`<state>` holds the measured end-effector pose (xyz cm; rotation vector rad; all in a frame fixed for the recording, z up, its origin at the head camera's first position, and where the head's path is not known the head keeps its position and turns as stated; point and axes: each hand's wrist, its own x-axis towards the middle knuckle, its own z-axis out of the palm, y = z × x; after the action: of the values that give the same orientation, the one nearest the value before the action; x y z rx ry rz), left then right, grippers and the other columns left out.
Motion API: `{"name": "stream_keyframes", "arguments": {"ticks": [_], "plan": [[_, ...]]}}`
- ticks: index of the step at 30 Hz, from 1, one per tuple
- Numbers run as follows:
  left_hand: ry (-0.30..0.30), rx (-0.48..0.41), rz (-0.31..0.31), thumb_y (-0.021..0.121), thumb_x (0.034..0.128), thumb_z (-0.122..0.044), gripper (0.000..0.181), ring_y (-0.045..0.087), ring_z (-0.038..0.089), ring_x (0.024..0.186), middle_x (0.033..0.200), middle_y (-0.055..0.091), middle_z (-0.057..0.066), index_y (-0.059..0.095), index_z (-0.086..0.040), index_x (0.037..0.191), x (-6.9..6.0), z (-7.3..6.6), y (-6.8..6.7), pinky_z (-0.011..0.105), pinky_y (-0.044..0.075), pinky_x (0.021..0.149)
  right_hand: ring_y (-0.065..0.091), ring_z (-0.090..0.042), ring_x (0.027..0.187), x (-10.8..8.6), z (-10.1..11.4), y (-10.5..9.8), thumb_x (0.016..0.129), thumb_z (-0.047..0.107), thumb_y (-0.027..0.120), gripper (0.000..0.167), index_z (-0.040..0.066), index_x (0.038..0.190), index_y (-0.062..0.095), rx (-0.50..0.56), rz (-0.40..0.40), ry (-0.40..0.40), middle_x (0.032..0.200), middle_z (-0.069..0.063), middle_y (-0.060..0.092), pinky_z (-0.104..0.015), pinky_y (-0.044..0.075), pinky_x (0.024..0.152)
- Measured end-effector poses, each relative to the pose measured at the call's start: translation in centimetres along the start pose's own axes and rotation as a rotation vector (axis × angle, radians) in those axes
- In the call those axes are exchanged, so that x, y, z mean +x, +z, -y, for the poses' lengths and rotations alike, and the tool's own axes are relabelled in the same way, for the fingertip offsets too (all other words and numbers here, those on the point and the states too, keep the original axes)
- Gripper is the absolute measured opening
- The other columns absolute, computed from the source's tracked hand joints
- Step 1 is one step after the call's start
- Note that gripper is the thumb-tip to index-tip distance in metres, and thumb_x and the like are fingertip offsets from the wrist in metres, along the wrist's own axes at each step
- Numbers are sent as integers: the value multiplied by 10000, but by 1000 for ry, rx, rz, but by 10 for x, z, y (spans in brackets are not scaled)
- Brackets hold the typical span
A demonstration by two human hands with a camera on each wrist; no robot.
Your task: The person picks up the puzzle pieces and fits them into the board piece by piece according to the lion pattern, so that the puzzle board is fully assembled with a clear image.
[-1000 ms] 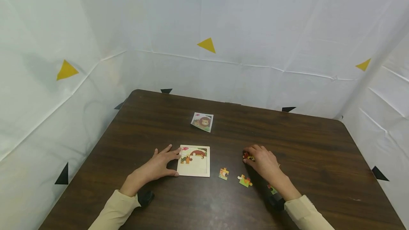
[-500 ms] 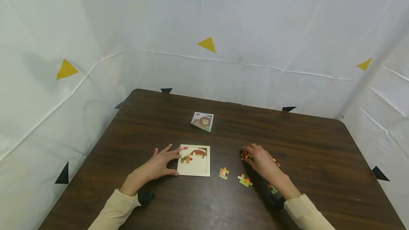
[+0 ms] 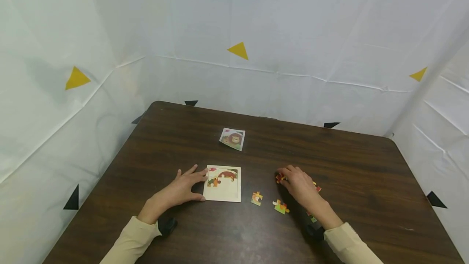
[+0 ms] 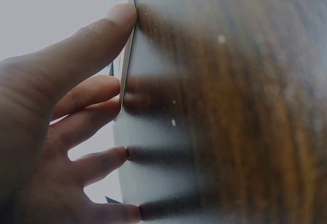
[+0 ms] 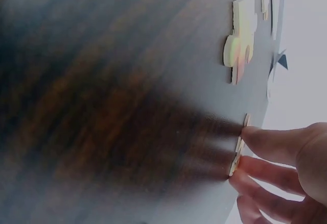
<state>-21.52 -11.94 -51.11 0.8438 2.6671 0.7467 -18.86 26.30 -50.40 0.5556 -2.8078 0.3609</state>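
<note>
The square wooden puzzle board (image 3: 221, 194) has several pieces fitted along its top and left side, with bare wood below. My left hand (image 3: 179, 190) rests at its left edge, fingers spread; in the left wrist view the thumb (image 4: 122, 16) and two fingers touch the board's edge. My right hand (image 3: 301, 186) holds a red and yellow puzzle piece (image 3: 280, 177) flat against the table, partly hidden by the fingers. In the right wrist view, the thumb and fingertips (image 5: 244, 134) are on that thin piece.
Two loose pieces, an orange and white one (image 3: 256, 199) and a green and orange one (image 3: 281, 207), lie between board and right hand. Other pieces (image 3: 316, 186) sit partly hidden around the right forearm. A lion picture card (image 3: 232, 139) lies behind the board on the dark table (image 3: 348, 162).
My right hand has shifted slightly left with the red and yellow piece, uncovering more of a piece behind it. My left hand stays at the board's edge.
</note>
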Motion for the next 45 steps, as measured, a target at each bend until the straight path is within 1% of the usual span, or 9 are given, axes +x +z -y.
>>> {"name": "stream_keyframes", "arguments": {"ticks": [7,13,20,28,31,40,45], "plan": [[3,5,-4,804,773,-308,644,205,393,1430,1506,396,84,585,-64,1327,0,1,1,757,87,1014,613,-240,803,1,0,-1,742,23,809,362,57,1086,702,-2,-5,-50,977,-63,676,-393,511,619],[7,0,1,802,775,-305,646,203,400,1428,1507,392,91,580,-60,1331,-1,0,0,759,84,1013,612,-217,794,2,-1,0,735,45,820,370,58,1086,702,4,-15,-97,970,-56,677,-363,503,595],[1,1,6,793,786,-303,636,201,397,1430,1513,384,91,577,-61,1334,-1,-1,-2,754,76,1018,625,-217,833,8,3,-2,751,80,821,367,57,1098,703,21,-33,-141,989,-51,674,-384,531,643],[0,3,5,796,783,-299,635,205,397,1429,1511,388,90,580,-63,1331,-1,-2,-2,754,78,1019,627,-216,845,17,10,-5,743,76,824,361,41,1083,707,21,-84,-218,1004,-55,675,-374,527,642],[5,0,3,799,779,-295,637,207,403,1426,1506,394,95,581,-58,1328,-1,-2,-2,757,79,1014,631,-224,857,20,12,-4,739,76,828,368,37,1084,706,16,-84,-230,1010,-62,673,-384,535,661],[19,6,-3,799,778,-296,645,209,410,1423,1509,387,97,575,-56,1334,-1,-1,-2,761,83,1011,626,-219,867,26,20,-4,748,68,819,360,68,1091,706,17,-47,-211,985,-36,656,-380,531,662],[20,12,-6,794,783,-299,641,209,403,1425,1511,386,92,575,-60,1335,-1,0,-1,758,85,1013,631,-230,900,27,23,-3,741,64,824,357,72,1079,706,26,-39,-207,1005,-45,660,-408,544,709]]}}
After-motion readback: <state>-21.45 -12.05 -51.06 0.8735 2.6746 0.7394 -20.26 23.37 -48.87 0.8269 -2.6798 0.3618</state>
